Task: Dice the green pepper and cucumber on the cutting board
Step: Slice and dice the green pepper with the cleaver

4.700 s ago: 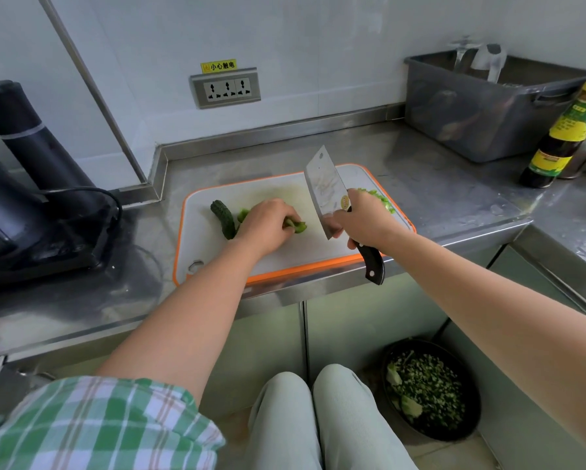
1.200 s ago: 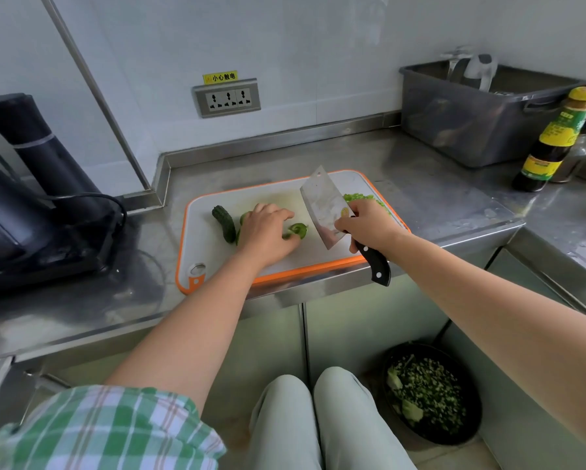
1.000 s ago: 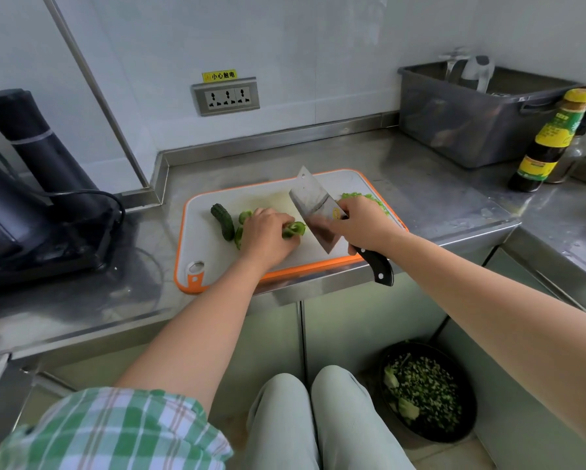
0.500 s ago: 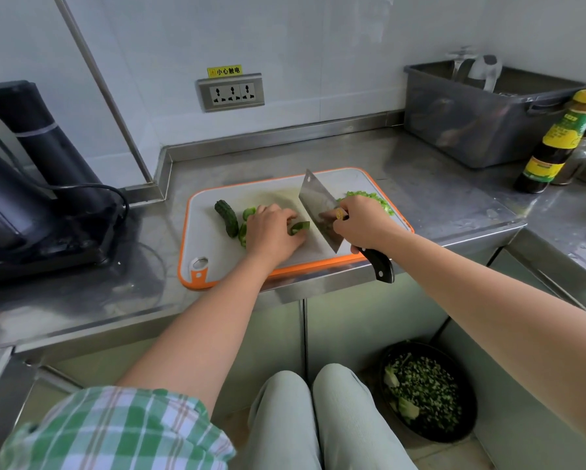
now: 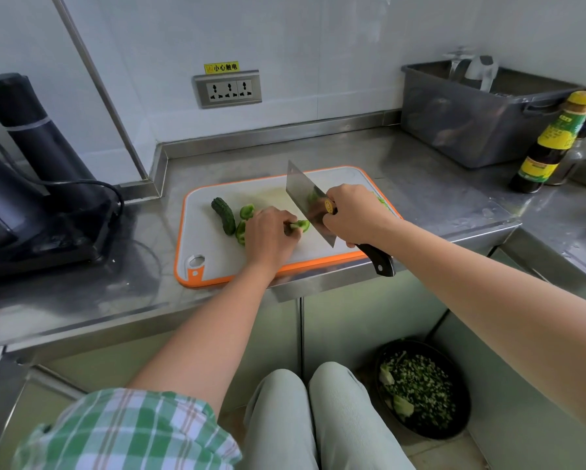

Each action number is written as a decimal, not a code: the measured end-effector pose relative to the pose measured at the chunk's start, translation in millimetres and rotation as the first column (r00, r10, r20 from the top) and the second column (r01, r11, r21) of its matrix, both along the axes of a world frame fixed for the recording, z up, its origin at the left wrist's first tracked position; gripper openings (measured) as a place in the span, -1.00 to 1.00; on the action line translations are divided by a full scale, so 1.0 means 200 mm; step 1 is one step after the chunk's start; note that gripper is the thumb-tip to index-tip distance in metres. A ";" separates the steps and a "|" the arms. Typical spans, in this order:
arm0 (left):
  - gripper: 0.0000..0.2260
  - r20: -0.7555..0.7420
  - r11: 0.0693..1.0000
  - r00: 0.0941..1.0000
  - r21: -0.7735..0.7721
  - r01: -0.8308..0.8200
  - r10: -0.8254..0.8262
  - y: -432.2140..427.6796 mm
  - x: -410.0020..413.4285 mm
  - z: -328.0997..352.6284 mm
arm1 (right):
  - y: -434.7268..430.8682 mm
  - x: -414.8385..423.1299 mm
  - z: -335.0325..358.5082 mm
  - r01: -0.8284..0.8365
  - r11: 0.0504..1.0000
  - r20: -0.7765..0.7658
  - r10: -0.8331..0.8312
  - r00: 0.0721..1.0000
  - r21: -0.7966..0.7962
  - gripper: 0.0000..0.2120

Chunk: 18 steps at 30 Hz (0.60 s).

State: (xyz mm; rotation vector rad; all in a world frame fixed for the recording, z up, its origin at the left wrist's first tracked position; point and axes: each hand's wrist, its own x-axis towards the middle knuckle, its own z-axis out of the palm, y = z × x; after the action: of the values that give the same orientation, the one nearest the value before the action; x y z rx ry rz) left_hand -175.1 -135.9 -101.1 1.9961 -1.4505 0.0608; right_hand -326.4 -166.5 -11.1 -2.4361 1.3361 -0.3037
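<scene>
The green pepper piece (image 5: 301, 225) that we are cutting lies in the middle of the cutting board (image 5: 213, 259), a bit toward the near edge. It is a small strip, and it seems to lie sideways, pointing from the left hand toward the right hand. Only its right end shows; the rest is hidden under fingers. The left hand (image 5: 269, 239) is right on it, fingers curled down, pinching and pressing the strip so it cannot slide. Just to the right of that green end stands the cleaver (image 5: 305, 201), its wide blade running from far to near, so it crosses the strip. The blade leans a little, and we cannot tell if its edge touches the board. The right hand (image 5: 356, 215) is wrapped tight round the cleaver where blade meets handle, and the black end of the handle sticks out past the edge of the worktop (image 5: 437, 205). So the left hand is the nearer one to the pepper, and the blade is just beside it on the right. We think the next cut has to come down very close to the left fingertips, so they should be tucked back. To the left of that hand lie more pepper pieces (image 5: 247, 211), and further left the cucumber (image 5: 223, 216), dark and bumpy, in one piece, lying from far to near.
</scene>
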 end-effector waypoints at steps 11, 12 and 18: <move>-0.88 0.056 0.998 0.997 -0.040 0.055 -0.053 0.00 0.00 -0.02 | 0.01 0.05 -0.02 -0.079 0.997 -0.227 0.081 0.971 0.019 -0.97; -0.87 0.055 0.997 0.997 -0.048 0.063 -0.061 0.00 0.00 -0.02 | 0.01 0.06 -0.02 -0.086 0.996 -0.240 0.092 0.966 0.034 -0.95; -0.88 0.030 0.993 0.996 -0.074 0.089 -0.087 -0.02 0.02 -0.04 | 0.02 0.14 -0.07 -0.053 0.999 -0.278 0.049 0.959 -0.006 -0.84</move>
State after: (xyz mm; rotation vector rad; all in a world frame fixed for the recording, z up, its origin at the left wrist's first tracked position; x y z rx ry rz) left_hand -171.5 -139.0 -109.9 1.8756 -1.5285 0.1032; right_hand -298.7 -163.3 -25.7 -2.5927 1.3807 0.0466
